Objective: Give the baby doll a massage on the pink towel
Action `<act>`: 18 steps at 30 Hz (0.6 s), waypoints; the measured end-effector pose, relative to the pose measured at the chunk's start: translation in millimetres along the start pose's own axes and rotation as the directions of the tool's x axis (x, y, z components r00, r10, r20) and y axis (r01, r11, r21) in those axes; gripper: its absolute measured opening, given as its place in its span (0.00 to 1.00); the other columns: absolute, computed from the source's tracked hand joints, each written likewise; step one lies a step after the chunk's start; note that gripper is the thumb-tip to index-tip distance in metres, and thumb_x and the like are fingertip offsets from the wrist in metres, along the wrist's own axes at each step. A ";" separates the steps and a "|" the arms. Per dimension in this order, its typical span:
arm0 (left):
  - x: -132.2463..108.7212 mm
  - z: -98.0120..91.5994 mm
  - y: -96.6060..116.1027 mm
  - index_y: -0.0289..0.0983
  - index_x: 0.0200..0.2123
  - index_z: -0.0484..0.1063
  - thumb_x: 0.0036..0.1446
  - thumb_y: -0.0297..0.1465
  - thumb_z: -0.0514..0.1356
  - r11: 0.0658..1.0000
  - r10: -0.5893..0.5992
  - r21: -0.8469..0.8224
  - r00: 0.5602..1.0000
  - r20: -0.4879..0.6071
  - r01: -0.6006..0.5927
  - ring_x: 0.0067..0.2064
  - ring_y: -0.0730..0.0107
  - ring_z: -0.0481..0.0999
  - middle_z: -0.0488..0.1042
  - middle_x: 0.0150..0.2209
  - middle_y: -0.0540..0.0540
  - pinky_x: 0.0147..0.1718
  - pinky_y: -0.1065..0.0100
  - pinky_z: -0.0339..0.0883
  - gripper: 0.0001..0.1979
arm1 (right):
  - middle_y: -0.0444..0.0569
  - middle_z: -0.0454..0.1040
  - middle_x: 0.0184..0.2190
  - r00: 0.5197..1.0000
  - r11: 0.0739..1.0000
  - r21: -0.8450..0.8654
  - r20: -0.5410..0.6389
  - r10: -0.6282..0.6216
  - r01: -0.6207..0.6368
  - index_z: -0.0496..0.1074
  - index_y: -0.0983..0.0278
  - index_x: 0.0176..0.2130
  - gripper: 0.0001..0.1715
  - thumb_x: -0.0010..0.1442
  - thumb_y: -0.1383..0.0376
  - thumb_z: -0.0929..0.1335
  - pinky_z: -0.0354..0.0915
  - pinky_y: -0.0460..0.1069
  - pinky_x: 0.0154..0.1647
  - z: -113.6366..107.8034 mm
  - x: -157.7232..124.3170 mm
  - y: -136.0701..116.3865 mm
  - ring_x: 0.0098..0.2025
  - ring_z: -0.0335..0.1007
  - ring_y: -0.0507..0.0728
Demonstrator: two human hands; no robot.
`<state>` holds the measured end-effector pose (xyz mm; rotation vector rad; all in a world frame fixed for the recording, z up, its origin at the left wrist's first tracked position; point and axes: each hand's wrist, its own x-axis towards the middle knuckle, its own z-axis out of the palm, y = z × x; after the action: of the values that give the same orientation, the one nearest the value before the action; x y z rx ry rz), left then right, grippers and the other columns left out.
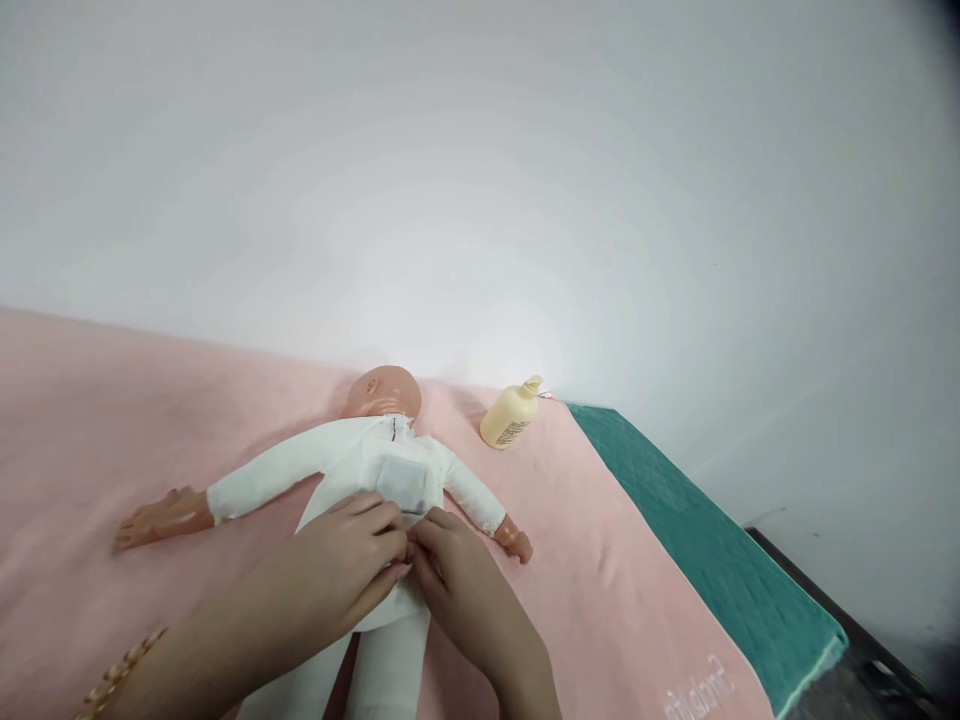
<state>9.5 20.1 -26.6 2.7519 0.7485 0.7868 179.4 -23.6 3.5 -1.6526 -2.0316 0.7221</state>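
A doll (337, 455) with a white cloth body and plastic head and hands lies on its back, its head toward the wall. On its chest sits a pale grey rectangular patch (403, 482). My left hand (367, 548) is over the doll's belly, fingers pinched together just below the patch. Close beside it, my right hand (452, 568) is also pinched, its fingertips meeting those of the left. Whatever lies between the fingertips is hidden or too small to name.
A pale yellow pump bottle (510, 415) leans tilted near the wall, right of the doll's head. Under everything spreads a pink blanket (600, 600), over a green quilted mat (697, 540) whose edge shows at right. The white wall (450, 180) rises behind.
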 end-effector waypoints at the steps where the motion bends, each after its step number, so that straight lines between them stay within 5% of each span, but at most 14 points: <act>1: 0.3 -2.2 -0.4 0.40 0.31 0.74 0.65 0.30 0.46 1.000 0.009 0.014 1.000 0.011 -0.009 0.36 0.58 0.72 0.75 0.33 0.46 0.38 0.59 0.65 0.17 | 0.47 0.73 0.34 1.000 1.000 -0.010 -0.009 -0.009 0.009 0.71 0.63 0.30 0.15 0.66 0.75 0.62 0.66 0.49 0.38 0.1 0.3 0.3 0.38 0.71 0.55; 18: -0.5 3.0 -6.5 0.39 0.33 0.73 0.67 0.30 0.48 0.997 -0.076 -0.019 0.996 -0.042 0.075 0.39 0.59 0.72 0.75 0.35 0.46 0.40 0.60 0.65 0.15 | 0.48 0.72 0.37 0.994 0.999 -0.015 -0.100 -0.037 0.036 0.70 0.63 0.32 0.12 0.67 0.73 0.64 0.66 0.52 0.44 8.0 6.7 9.4 0.44 0.68 0.58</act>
<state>8.0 25.2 -31.4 2.6821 0.8449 0.8348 180.2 -16.6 -8.7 -1.6209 -1.9949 0.6021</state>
